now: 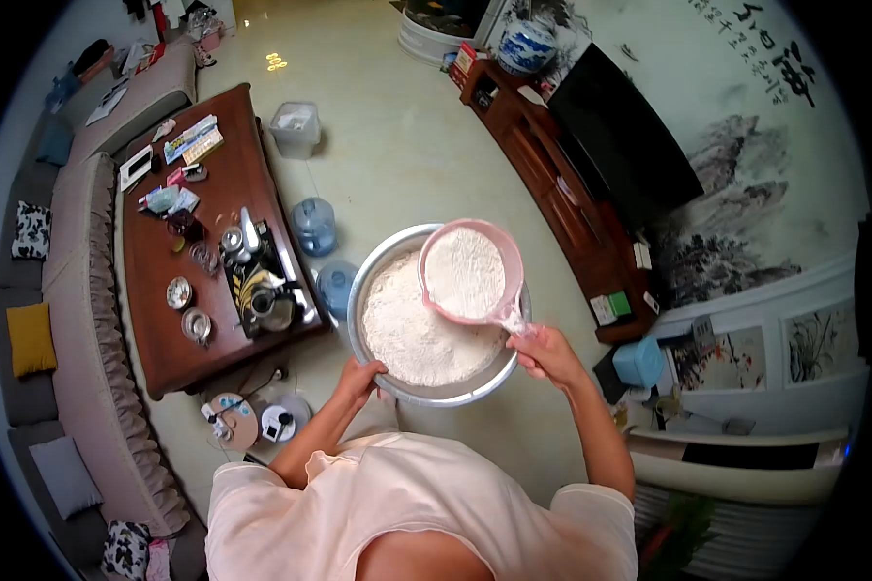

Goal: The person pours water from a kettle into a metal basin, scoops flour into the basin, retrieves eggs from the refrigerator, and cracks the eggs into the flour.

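My left hand (360, 379) grips the near-left rim of a large metal bowl (472, 395), thumb over the edge. White flour (412, 339) fills much of the bowl. Closed around the handle of a pink scoop (519, 276) is my right hand (548, 356). The scoop is above the right part of the bowl and hides the rim there. A level load of flour shows inside it. I cannot tell whether the scoop touches the bowl.
Left of me stands a wooden coffee table (155, 334) with a tea set, near a long sofa (87, 290). Blue water jugs (314, 227) and a clear bin (295, 130) sit on the floor. A wooden TV cabinet (552, 189) lines the right wall.
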Available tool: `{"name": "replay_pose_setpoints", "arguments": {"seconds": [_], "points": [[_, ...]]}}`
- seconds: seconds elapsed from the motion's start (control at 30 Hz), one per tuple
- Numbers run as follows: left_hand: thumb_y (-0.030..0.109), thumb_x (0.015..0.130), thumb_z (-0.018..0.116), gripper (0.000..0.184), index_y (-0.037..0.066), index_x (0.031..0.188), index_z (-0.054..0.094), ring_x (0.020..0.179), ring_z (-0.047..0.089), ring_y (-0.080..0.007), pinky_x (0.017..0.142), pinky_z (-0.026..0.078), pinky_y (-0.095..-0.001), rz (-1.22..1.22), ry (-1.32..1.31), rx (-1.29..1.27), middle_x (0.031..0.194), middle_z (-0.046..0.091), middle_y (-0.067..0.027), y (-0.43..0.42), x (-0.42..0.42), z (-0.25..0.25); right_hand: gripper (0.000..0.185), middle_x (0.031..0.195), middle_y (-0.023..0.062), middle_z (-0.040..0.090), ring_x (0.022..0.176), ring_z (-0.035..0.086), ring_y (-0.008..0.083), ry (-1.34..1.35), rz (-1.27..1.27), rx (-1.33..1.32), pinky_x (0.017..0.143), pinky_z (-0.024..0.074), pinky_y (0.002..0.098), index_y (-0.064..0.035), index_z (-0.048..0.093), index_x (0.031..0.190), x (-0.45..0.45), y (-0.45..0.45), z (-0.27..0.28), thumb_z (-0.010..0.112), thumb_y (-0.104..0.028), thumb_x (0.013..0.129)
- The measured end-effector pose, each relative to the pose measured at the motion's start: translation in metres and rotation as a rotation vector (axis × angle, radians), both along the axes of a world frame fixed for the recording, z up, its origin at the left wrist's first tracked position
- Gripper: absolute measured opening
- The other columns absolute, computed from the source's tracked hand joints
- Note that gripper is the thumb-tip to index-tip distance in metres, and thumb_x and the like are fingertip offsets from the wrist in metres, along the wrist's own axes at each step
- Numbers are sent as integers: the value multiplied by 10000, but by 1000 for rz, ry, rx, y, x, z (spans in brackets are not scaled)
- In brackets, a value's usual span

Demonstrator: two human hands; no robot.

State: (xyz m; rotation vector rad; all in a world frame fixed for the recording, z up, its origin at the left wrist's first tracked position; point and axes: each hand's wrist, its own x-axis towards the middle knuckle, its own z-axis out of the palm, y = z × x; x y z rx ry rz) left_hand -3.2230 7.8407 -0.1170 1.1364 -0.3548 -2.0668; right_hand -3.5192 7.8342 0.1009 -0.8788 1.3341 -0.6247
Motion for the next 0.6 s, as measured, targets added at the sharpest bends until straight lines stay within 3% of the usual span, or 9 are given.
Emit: {"name": "replay_pose_setpoints", "arguments": {"seconds": [0.17,0.27,0.6], "points": [[-63,644,527,473,-12,1108,452,791,555,-200,698,480,-303,-13,-42,-5,933,556,-97,-99,-28,12,156,550,-22,442,387,351,27,-43,22,16,339,247,160,-18,533,877,-23,-84,21,566,-165,837],[-63,649,538,435,4,1072,462,693,561,-188,565,500,-292,83,5,-10,838,555,-74,-157,-42,23,151,551,-21,441,388,352,31,-36,14,-12,340,248,162,-17,538,866,-40,-156,22,568,-162,834],[-61,646,538,478,10,1108,439,715,563,-175,553,492,-271,202,18,-32,878,559,-71,-415,-91,-6,118,560,-25,458,393,366,26,102,120,-110,338,261,169,-22,562,875,-73,-411,13,575,-129,826]]}}
